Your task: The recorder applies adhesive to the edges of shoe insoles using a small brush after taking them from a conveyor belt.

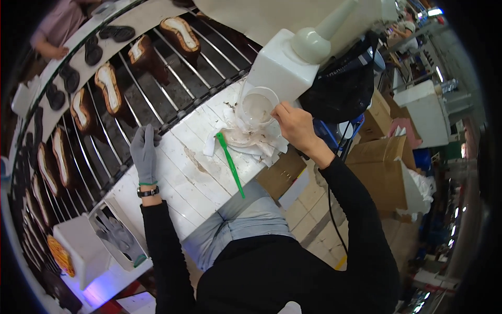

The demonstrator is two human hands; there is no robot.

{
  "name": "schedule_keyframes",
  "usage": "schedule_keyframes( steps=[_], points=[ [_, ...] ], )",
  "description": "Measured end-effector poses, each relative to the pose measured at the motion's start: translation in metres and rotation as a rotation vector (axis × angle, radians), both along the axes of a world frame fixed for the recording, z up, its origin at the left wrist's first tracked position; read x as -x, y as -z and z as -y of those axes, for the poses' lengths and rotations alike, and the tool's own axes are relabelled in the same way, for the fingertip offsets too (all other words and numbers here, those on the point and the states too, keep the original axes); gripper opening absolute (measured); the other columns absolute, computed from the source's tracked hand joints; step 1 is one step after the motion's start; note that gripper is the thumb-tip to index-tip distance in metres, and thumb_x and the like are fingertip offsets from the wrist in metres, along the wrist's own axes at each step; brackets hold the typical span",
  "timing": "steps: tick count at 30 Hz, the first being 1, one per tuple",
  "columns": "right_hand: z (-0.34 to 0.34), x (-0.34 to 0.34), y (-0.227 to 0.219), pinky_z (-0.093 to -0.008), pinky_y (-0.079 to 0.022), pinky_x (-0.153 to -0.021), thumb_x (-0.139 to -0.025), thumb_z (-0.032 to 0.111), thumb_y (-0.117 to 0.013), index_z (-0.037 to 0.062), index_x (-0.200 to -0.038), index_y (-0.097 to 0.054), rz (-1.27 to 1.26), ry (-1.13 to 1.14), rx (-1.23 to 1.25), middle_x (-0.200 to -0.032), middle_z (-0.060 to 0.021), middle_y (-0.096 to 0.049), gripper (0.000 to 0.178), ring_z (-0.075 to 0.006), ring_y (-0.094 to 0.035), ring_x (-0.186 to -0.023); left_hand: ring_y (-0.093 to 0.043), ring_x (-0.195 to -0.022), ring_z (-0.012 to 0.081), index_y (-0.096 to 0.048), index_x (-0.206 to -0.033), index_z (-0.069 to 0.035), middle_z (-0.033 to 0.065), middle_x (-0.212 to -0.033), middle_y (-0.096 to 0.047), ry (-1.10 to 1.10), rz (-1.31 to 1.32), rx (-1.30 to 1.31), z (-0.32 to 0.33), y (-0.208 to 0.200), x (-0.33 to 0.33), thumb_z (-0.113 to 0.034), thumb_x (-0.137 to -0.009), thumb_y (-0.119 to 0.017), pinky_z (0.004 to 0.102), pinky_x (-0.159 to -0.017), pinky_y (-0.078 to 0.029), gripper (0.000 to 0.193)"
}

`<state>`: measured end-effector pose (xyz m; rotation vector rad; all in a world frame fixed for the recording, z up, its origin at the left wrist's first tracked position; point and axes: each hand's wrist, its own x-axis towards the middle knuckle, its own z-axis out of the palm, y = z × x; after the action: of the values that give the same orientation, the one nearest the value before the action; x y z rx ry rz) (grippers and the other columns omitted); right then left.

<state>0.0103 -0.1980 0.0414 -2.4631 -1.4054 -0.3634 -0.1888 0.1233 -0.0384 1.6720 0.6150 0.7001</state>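
Pinching a cup (pixel 256 111), contents indistinct, is the right hand (pixel 295 124); left hand (pixel 145 154), grip unclear.

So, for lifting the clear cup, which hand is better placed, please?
The right hand, I would judge: it appears to pinch the rim of the clear cup. The gloved left hand is away from it, at the edge of the white table.

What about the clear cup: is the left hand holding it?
No, the right hand holds the clear cup, while the left hand is apart from it.
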Motion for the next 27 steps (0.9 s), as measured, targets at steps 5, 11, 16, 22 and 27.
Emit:
schedule_keyframes(
  steps=[5,11,16,22,27],
  points=[
    [0.018,0.009,0.024,-0.0354,-0.046,-0.054,-0.082,0.007,-0.063,0.0067,-0.081,-0.053,0.009,0.011,-0.251,-0.076,-0.0076,-0.057,0.01,-0.0286,-0.061,-0.066,-0.052,-0.063,0.0062,-0.062,-0.085,0.0,0.0001,-0.069,-0.057,-0.01,0.049,-0.022,0.008,-0.001,0.0,-0.024,-0.099,-0.051,0.0214,-0.059,-0.041,0.029],
    [0.052,0.007,0.053,-0.0312,-0.045,-0.053,-0.083,0.008,-0.067,0.0018,-0.08,-0.054,-0.4,0.337,-0.7,-0.074,-0.0091,-0.061,0.015,-0.0242,-0.06,-0.061,-0.05,-0.063,0.006,-0.062,-0.085,-0.003,0.0002,-0.07,-0.058,-0.033,0.005,-0.057,0.012,-0.003,-0.002,-0.027,-0.098,-0.053,0.0207,-0.061,-0.04,0.029],
    [0.041,0.003,0.043,-0.0298,-0.045,-0.055,-0.082,0.013,-0.07,0.0034,-0.086,-0.06,-0.443,0.272,-0.709,-0.078,-0.0074,-0.062,0.014,-0.0219,-0.058,-0.062,-0.05,-0.063,0.0061,-0.061,-0.083,-0.003,0.0005,-0.069,-0.058,-0.045,-0.03,-0.083,0.012,-0.003,-0.004,-0.027,-0.099,-0.051,0.0203,-0.061,-0.039,0.03],
    [0.03,-0.005,0.044,-0.0312,-0.047,-0.059,-0.082,0.012,-0.068,0.0047,-0.089,-0.063,-0.337,0.257,-0.631,-0.085,-0.0073,-0.065,0.011,-0.0227,-0.062,-0.068,-0.049,-0.062,0.0065,-0.062,-0.084,-0.003,0.0008,-0.069,-0.058,-0.078,-0.029,-0.098,0.02,-0.006,-0.008,-0.026,-0.099,-0.05,0.0199,-0.06,-0.039,0.03],
    [0.042,-0.008,0.069,-0.0298,-0.048,-0.06,-0.084,0.009,-0.066,0.0024,-0.087,-0.065,-0.533,0.476,-0.879,-0.081,-0.0083,-0.065,0.007,-0.0209,-0.061,-0.068,-0.05,-0.063,0.0059,-0.062,-0.085,-0.003,0.0011,-0.07,-0.059,-0.09,-0.05,-0.087,0.02,-0.006,-0.005,-0.027,-0.099,-0.051,0.0196,-0.061,-0.039,0.03]
  ],
)
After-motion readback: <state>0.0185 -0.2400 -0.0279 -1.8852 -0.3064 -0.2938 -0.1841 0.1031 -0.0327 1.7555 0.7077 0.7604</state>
